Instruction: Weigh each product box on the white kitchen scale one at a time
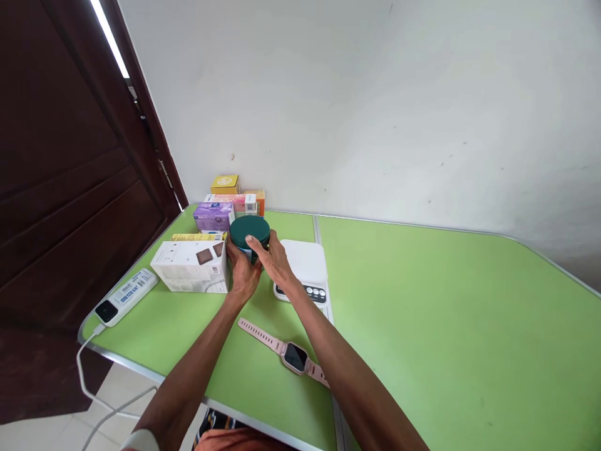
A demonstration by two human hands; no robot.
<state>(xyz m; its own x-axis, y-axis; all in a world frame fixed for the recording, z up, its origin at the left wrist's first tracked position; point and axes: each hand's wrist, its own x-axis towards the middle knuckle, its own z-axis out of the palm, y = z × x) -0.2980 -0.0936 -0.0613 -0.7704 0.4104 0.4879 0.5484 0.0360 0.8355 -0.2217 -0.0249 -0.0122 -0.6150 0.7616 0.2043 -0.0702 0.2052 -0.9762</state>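
One green desk (446, 313) spreads across the view. On its left, a white box (185, 269) lies before smaller cartons (215, 216). A white scale (303, 260) sits just right of a green-lidded tub (250, 232), which the left hand (245, 275) and right hand (277, 260) hold, fingers curled around its sides. Gripping is done, release is not; hands hide the base, so lifted or resting is unclear. A pink-strapped watch (295, 357) lies nearer, untouched.

A single head-worn camera looks forward and down across the worktop (451, 326) from its near side, at moderate range, toward the wall (357, 94) behind.
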